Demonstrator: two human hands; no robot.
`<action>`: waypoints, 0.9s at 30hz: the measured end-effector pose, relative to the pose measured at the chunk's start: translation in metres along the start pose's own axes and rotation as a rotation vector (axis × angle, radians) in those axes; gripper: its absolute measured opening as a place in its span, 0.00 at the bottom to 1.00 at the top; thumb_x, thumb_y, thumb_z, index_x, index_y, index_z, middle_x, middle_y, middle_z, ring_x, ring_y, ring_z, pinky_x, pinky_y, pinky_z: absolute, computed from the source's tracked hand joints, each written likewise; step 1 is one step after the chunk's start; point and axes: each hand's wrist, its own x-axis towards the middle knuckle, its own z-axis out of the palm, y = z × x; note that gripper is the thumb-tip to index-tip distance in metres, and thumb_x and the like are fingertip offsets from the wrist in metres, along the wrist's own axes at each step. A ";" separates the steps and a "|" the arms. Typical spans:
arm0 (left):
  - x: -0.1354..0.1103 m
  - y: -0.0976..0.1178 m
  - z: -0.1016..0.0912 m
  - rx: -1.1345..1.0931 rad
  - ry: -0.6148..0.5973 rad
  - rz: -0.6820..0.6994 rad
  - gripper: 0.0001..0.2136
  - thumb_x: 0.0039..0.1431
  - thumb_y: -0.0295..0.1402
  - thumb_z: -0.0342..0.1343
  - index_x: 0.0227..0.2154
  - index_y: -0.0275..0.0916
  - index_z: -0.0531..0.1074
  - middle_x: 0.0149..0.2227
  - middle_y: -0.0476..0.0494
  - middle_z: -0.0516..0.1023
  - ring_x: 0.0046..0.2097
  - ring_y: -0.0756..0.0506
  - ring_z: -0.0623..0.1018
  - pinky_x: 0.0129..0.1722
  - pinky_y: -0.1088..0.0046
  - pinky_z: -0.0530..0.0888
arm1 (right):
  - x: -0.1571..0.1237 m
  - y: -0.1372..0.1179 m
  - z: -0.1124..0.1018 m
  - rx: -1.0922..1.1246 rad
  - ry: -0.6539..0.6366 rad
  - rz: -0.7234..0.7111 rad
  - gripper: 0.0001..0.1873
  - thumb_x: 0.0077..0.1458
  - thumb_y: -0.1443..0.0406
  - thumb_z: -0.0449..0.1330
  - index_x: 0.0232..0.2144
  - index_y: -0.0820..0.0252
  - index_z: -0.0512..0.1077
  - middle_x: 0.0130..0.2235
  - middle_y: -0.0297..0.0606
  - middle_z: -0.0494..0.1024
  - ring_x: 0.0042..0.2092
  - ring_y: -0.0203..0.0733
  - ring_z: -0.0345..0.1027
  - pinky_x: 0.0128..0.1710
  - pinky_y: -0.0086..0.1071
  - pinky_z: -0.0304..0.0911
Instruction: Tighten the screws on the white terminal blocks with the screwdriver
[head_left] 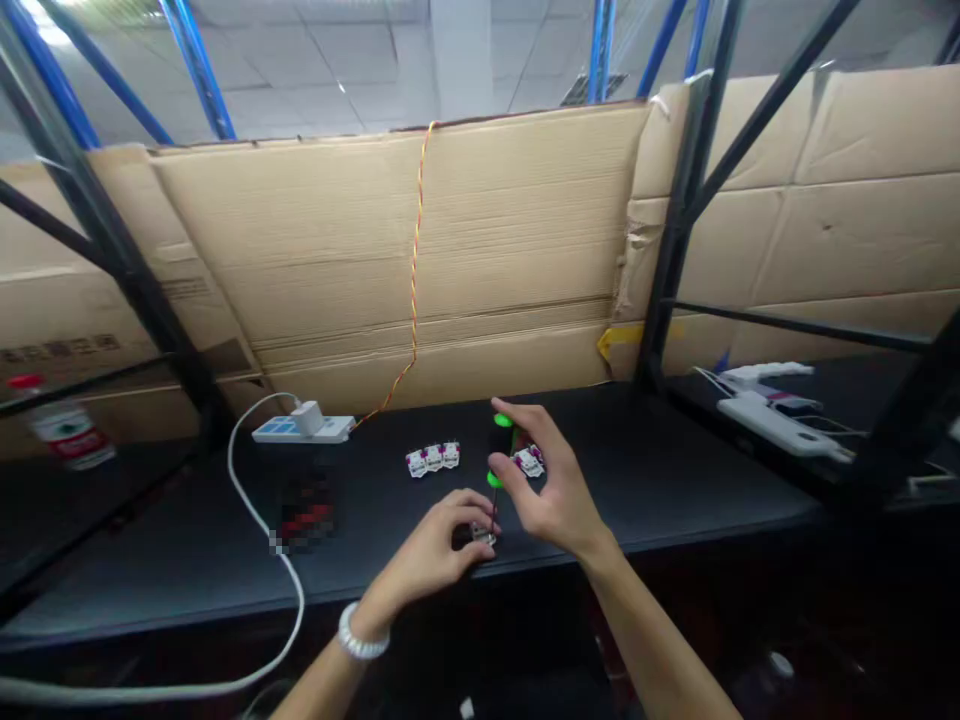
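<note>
At the bottom centre of the frame, a white coiled bracelet (362,632) circles the left wrist. Just above it, the left hand (435,540) bends its fingers round a small pale part (486,537) near the front edge of the black surface (360,555), thumb and fingertips on either side. The right hand (553,492) grips an upright green-and-black screwdriver (500,440), index finger near the handle's top, thumb by its lower end; the shaft points down to the part. Beyond, left of centre, lies a row of white-and-purple pieces (433,458); a similar piece (531,461) shows partly behind the right hand. Farther left sits a power strip (270,430) with a white plug (307,417). Cardboard (330,240) stands behind.
</note>
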 end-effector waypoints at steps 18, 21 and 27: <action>0.000 -0.001 0.000 -0.054 0.020 0.021 0.05 0.59 0.28 0.69 0.37 0.41 0.82 0.48 0.43 0.81 0.52 0.41 0.80 0.57 0.63 0.75 | 0.000 -0.002 -0.002 -0.032 0.017 0.013 0.26 0.68 0.66 0.59 0.65 0.47 0.70 0.50 0.40 0.74 0.42 0.42 0.72 0.45 0.38 0.73; 0.000 0.001 -0.001 -0.059 0.019 0.017 0.06 0.59 0.26 0.67 0.38 0.42 0.82 0.48 0.43 0.82 0.52 0.41 0.80 0.58 0.62 0.75 | -0.001 -0.001 -0.003 -0.011 0.005 0.025 0.26 0.69 0.67 0.57 0.67 0.49 0.69 0.52 0.41 0.74 0.44 0.43 0.73 0.47 0.39 0.73; 0.000 0.004 -0.003 -0.069 0.014 0.018 0.04 0.64 0.28 0.63 0.37 0.41 0.83 0.47 0.41 0.82 0.52 0.41 0.80 0.57 0.62 0.74 | -0.002 -0.001 -0.005 -0.022 0.024 0.021 0.25 0.69 0.65 0.58 0.66 0.51 0.69 0.51 0.42 0.75 0.42 0.42 0.72 0.46 0.39 0.73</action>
